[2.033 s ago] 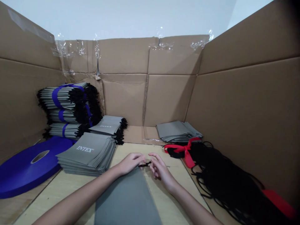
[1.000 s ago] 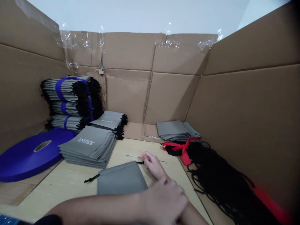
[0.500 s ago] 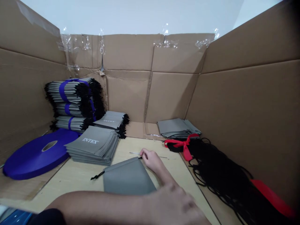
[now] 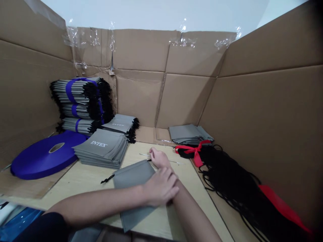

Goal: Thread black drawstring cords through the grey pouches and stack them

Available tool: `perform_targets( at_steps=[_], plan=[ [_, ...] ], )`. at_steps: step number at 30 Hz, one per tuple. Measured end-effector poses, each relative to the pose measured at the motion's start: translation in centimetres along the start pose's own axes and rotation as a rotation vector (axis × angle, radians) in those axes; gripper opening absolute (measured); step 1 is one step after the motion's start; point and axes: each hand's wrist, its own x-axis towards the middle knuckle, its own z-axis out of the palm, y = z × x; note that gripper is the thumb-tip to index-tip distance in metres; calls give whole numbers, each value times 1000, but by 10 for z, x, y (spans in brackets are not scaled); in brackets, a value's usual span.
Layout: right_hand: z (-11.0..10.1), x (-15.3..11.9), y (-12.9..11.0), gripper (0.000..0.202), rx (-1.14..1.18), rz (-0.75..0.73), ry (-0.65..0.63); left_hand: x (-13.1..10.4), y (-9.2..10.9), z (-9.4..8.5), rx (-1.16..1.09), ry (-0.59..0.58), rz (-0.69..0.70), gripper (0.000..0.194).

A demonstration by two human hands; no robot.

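A grey drawstring bag (image 4: pixel 133 173) lies flat on the board in front of me, a knotted black cord (image 4: pixel 107 178) sticking out of its left top corner. At the right top corner, my right hand (image 4: pixel 158 158) pinches the short black cord end there. A thin metal rod (image 4: pixel 178 162) passes beneath that hand on both sides. My left hand (image 4: pixel 161 186) crosses over the bag and lies over my right wrist. Its fingers are curled and slightly blurred; whatever they hold, if anything, is hidden.
Grey printed bags (image 4: pixel 101 148) are stacked at left, beside a purple ribbon roll (image 4: pixel 37 158) and strapped bundles (image 4: pixel 80 104). More grey pieces (image 4: pixel 188 132) lie at the back. Black cords (image 4: pixel 234 181) with red ties run along the right. Cardboard walls (image 4: pixel 136 97) enclose three sides.
My left hand has moved up and left, from the lower right onto my right wrist. My right hand stays at the bag's right corner. The view has shifted slightly.
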Motion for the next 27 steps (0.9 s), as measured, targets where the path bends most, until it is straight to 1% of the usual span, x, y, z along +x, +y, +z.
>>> perform_targets(
  at_steps=[2,3,4,5,6,7,9,10,11,13,15,16,17,18,20,21,22,23,24,25,27],
  plan=[
    [1,7,1,27,-27,13,7,-10,8,3,-86,85,62,36],
    [2,10,1,28,-40,20,8,-13,11,5,-127,101,113,39],
    [3,13,2,28,-52,30,11,-14,11,6,-151,100,162,42],
    [5,16,2,28,-63,43,14,-12,6,8,-163,78,173,41],
    [6,19,3,28,-75,61,20,-8,-1,10,-159,55,160,43],
    [8,21,4,28,-88,84,27,-3,-11,11,-144,44,100,44],
    [11,26,5,29,-117,137,42,6,-30,11,-142,64,-165,34],
    [12,29,6,30,-131,159,47,8,-34,9,-155,64,-214,32],
    [14,32,7,30,-144,175,50,8,-34,6,-171,84,-237,30],
    [16,37,9,30,-168,188,50,3,-22,-4,-241,130,-215,26],
    [19,41,10,30,-185,188,44,-3,-9,-16,-315,91,-84,24],
    [20,42,11,30,-191,187,41,-4,-7,-19,-333,58,-35,24],
    [21,43,10,30,-195,188,39,-2,-9,-20,-336,38,-20,23],
    [21,44,10,30,-196,190,38,1,-16,-18,-328,18,-75,24],
    [21,44,8,29,-197,193,38,10,-38,-9,-300,39,-317,27],
    [21,44,8,29,-198,192,40,14,-49,-4,-308,36,-396,26],
    [21,45,8,29,-201,189,43,17,-57,0,-301,46,-422,24],
    [20,45,8,28,-205,186,46,18,-60,3,-293,68,-417,22],
    [20,46,8,28,-212,181,48,17,-59,3,-286,87,-388,19],
    [20,47,9,29,-222,177,47,14,-53,0,-284,107,-349,18],
    [20,49,11,30,-251,165,31,7,-36,-9,-318,107,-275,18]
  ],
)
